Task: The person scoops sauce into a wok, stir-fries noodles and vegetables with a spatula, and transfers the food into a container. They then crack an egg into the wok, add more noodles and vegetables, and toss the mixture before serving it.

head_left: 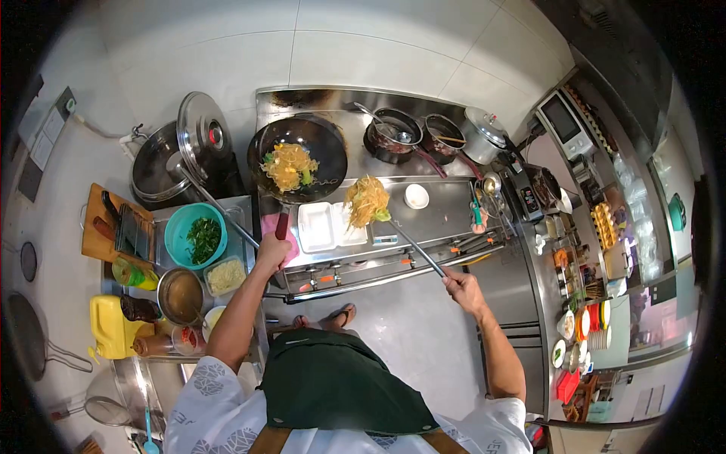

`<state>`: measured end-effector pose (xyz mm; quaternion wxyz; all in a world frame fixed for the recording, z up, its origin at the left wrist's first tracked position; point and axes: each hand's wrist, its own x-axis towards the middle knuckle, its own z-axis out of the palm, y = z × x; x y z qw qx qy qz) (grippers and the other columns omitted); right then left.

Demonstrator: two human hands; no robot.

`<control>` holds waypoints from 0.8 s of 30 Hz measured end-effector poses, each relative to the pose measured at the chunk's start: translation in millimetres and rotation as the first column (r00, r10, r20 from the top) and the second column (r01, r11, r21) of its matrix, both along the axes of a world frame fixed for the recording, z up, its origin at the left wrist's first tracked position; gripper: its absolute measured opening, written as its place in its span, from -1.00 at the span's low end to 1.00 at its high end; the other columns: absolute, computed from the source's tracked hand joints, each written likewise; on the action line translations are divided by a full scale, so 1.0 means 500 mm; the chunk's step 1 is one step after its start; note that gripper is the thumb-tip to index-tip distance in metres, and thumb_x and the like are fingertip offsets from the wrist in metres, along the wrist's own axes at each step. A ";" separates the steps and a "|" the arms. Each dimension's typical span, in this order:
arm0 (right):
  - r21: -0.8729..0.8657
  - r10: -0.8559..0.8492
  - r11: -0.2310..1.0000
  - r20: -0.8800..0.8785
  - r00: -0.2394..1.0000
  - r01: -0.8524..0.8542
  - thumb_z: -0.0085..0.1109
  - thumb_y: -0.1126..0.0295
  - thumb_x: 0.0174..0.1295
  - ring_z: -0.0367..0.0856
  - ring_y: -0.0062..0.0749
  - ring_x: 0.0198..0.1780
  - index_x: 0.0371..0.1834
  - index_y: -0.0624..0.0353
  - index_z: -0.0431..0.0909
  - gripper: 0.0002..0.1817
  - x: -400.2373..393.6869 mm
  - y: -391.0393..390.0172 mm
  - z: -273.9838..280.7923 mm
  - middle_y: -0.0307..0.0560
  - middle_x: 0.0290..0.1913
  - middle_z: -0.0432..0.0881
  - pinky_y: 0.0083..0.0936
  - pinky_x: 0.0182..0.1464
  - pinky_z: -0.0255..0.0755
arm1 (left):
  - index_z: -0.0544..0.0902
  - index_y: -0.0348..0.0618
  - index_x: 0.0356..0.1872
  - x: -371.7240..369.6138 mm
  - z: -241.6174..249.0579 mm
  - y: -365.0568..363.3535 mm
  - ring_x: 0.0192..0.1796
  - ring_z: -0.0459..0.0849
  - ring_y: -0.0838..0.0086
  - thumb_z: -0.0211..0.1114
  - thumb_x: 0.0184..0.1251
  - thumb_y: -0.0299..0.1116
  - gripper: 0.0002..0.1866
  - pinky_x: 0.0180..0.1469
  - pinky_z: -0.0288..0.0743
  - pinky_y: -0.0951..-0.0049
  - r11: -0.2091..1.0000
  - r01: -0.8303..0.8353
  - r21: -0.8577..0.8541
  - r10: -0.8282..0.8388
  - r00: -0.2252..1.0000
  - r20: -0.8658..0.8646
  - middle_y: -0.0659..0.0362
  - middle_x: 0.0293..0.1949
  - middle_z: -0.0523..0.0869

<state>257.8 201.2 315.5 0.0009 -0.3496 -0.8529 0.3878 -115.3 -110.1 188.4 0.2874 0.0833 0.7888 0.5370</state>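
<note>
My left hand (274, 252) is closed around the handle (282, 225) of a black wok (327, 135), with a pink cloth (290, 250) beside the grip. Fried noodles with bits of green lie in the wok (289, 168). In my right hand (463, 290) is the long metal handle of a cooking utensil (418, 248). Its head is hidden under a heap of noodles (368, 200) with a green leaf. That heap is over the right part of an open white foam box (316, 227); contact between them cannot be made out.
Two pots (395, 121) (445, 129) and a pressure cooker (485, 130) line the back right. A white bowl (416, 196) stands on the steel counter. At left are a teal bowl of greens (198, 256), a large pot (155, 163) and a yellow jug (113, 327).
</note>
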 end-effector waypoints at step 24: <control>0.458 0.329 0.679 0.509 0.795 -0.574 0.07 0.16 0.38 0.70 0.19 -0.16 0.17 -0.12 0.63 -0.65 -0.186 0.131 -0.113 0.18 -0.24 0.73 0.02 -0.10 0.56 | 0.49 -0.24 -0.45 0.001 -0.052 -0.012 -0.77 0.46 0.46 0.21 0.06 -0.46 -0.91 -0.75 0.29 0.39 0.997 0.025 0.069 -0.033 0.993 0.109 0.20 -0.72 0.49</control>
